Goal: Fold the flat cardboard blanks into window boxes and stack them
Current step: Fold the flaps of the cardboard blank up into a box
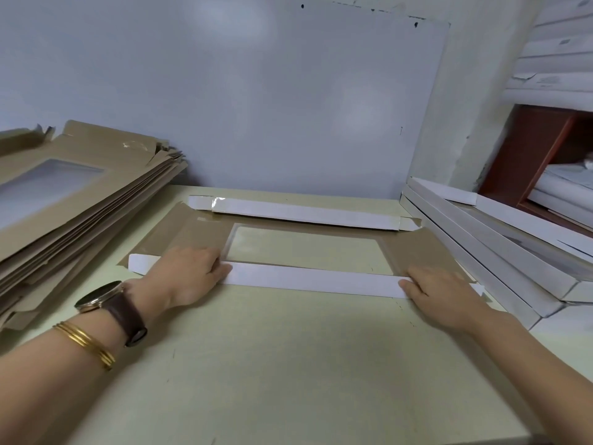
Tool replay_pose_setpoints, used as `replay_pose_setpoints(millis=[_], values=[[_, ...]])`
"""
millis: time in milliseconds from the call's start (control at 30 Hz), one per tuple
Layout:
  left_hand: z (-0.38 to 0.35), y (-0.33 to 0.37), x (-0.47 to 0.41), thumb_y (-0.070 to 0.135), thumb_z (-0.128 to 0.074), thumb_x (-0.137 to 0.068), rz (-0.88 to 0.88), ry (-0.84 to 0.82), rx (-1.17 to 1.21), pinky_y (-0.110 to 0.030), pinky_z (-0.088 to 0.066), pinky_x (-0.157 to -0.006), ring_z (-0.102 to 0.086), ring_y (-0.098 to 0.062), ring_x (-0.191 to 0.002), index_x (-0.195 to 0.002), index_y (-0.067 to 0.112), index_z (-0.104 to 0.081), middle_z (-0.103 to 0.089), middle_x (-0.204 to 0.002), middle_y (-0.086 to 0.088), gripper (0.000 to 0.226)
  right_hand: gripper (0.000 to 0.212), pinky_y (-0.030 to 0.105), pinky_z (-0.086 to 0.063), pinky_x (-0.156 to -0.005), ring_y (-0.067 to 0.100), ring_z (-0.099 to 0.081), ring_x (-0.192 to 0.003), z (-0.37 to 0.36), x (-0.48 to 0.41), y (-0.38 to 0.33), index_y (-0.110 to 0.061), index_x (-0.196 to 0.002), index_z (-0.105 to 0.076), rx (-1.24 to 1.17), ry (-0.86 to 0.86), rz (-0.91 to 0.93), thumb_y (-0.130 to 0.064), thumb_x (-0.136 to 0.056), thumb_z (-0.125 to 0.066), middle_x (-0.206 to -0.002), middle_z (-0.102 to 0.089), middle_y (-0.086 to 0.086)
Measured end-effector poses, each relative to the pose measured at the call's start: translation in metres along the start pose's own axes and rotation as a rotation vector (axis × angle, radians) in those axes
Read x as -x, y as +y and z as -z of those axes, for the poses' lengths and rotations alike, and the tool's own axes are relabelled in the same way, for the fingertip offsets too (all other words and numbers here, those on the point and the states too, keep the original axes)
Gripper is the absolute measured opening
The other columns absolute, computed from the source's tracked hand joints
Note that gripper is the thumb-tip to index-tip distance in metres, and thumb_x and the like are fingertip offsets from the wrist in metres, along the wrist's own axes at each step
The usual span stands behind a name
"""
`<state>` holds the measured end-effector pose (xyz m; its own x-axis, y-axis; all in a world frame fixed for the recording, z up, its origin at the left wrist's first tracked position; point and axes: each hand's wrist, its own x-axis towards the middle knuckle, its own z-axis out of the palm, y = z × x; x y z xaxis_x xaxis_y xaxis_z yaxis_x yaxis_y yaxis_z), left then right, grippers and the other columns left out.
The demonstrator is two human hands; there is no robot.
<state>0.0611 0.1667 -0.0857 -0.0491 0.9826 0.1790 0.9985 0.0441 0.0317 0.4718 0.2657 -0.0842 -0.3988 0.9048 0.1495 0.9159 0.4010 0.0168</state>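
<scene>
left grip (pixel 189 274) and right grip (pixel 439 290) press and partly cover white flap (pixel 314 281).

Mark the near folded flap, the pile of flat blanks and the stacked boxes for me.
near folded flap (pixel 314 282): head view, middle of the white strip.
pile of flat blanks (pixel 134 162): head view, brown top sheet, right of its window.
stacked boxes (pixel 494 248): head view, a white long wall.

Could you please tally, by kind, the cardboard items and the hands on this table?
Blank being folded: 1
Pile of flat brown blanks: 1
Stack of folded white boxes: 1
Hands: 2 (left hand, right hand)
Total: 5
</scene>
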Motion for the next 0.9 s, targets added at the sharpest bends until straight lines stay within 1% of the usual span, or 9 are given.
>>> replay_pose_setpoints(millis=[100, 233, 333, 433, 500, 600, 667, 800, 900], values=[[0.000, -0.012, 0.000, 0.068, -0.024, -0.091, 0.062, -0.032, -0.091, -0.034, -0.034, -0.067, -0.047, -0.020, -0.074, -0.071, 0.023, -0.044, -0.051, -0.075, 0.009, 0.053, 0.035, 0.036, -0.033, -0.078, 0.018, -0.047, -0.086, 0.002, -0.001, 0.008, -0.030, -0.073, -0.035, 0.038, -0.043, -0.073, -0.054, -0.098, -0.027, -0.079, -0.045, -0.014], [0.000, -0.024, 0.001, 0.083, -0.017, -0.079, 0.124, -0.041, -0.137, -0.032, -0.036, -0.060, -0.054, -0.018, -0.073, -0.072, 0.020, -0.053, -0.054, -0.072, 0.009, 0.073, 0.045, 0.035, -0.033, -0.076, 0.018, -0.050, -0.087, 0.001, -0.001, 0.017, -0.026, -0.075, -0.037, 0.038, -0.054, -0.087, -0.064, -0.094, -0.023, -0.083, -0.051, -0.011], [-0.003, -0.024, -0.001, 0.085, -0.008, -0.073, 0.105, -0.018, -0.153, -0.033, -0.034, -0.058, -0.053, -0.019, -0.073, -0.073, 0.023, -0.047, -0.051, -0.073, 0.010, 0.073, 0.046, 0.031, -0.034, -0.067, 0.015, -0.049, -0.080, 0.001, -0.002, 0.019, -0.026, -0.074, -0.034, 0.017, -0.058, -0.064, -0.066, -0.093, -0.023, -0.080, -0.052, -0.009], [-0.005, -0.030, 0.000, 0.086, 0.002, -0.066, 0.075, 0.023, -0.151, -0.034, -0.035, -0.059, -0.050, -0.020, -0.074, -0.075, 0.026, -0.041, -0.047, -0.074, 0.010, 0.074, 0.049, 0.028, -0.034, -0.060, 0.006, -0.049, -0.073, 0.002, -0.004, 0.023, -0.027, -0.077, -0.034, 0.011, -0.077, -0.063, -0.072, -0.089, -0.019, -0.077, -0.054, -0.008], [-0.005, -0.037, 0.000, 0.086, 0.005, -0.065, 0.058, 0.052, -0.164, -0.034, -0.036, -0.062, -0.049, -0.021, -0.074, -0.075, 0.026, -0.040, -0.047, -0.073, 0.010, 0.076, 0.054, 0.030, -0.035, -0.061, 0.007, -0.051, -0.074, 0.003, -0.005, 0.026, -0.030, -0.084, -0.036, 0.034, -0.091, -0.087, -0.079, -0.083, -0.014, -0.077, -0.054, -0.011], [-0.008, -0.043, -0.002, 0.086, 0.006, -0.066, 0.036, 0.068, -0.159, -0.034, -0.038, -0.063, -0.052, -0.021, -0.076, -0.076, 0.026, -0.038, -0.050, -0.075, 0.009, 0.075, 0.070, 0.033, -0.037, -0.067, 0.012, -0.052, -0.082, 0.002, -0.004, 0.029, -0.032, -0.099, -0.038, 0.034, -0.099, -0.105, -0.088, -0.072, -0.006, -0.083, -0.051, -0.016], [-0.009, -0.046, -0.003, 0.085, 0.006, -0.067, 0.017, 0.083, -0.153, -0.034, -0.041, -0.065, -0.055, -0.022, -0.078, -0.076, 0.025, -0.035, -0.052, -0.076, 0.008, 0.073, 0.074, 0.033, -0.036, -0.067, 0.012, -0.052, -0.082, 0.002, -0.004, 0.029, -0.032, -0.100, -0.037, 0.024, -0.103, -0.105, -0.090, -0.067, -0.003, -0.085, -0.050, -0.016], [-0.011, -0.052, -0.004, 0.085, 0.006, -0.069, -0.010, 0.103, -0.170, -0.034, -0.043, -0.065, -0.057, -0.022, -0.078, -0.074, 0.026, -0.031, -0.054, -0.075, 0.008, 0.070, 0.075, 0.034, -0.036, -0.066, 0.015, -0.053, -0.083, 0.001, -0.005, 0.029, -0.032, -0.097, -0.033, 0.017, -0.109, -0.108, -0.091, -0.065, -0.002, -0.087, -0.050, -0.012], [-0.010, -0.055, -0.003, 0.085, 0.010, -0.070, -0.045, 0.142, -0.236, -0.032, -0.038, -0.062, -0.059, -0.021, -0.076, -0.073, 0.025, -0.031, -0.054, -0.071, 0.009, 0.072, 0.073, 0.032, -0.034, -0.062, 0.012, -0.052, -0.079, 0.000, -0.005, 0.030, -0.031, -0.093, -0.033, 0.017, -0.092, -0.108, -0.091, -0.065, -0.003, -0.086, -0.051, -0.012]])
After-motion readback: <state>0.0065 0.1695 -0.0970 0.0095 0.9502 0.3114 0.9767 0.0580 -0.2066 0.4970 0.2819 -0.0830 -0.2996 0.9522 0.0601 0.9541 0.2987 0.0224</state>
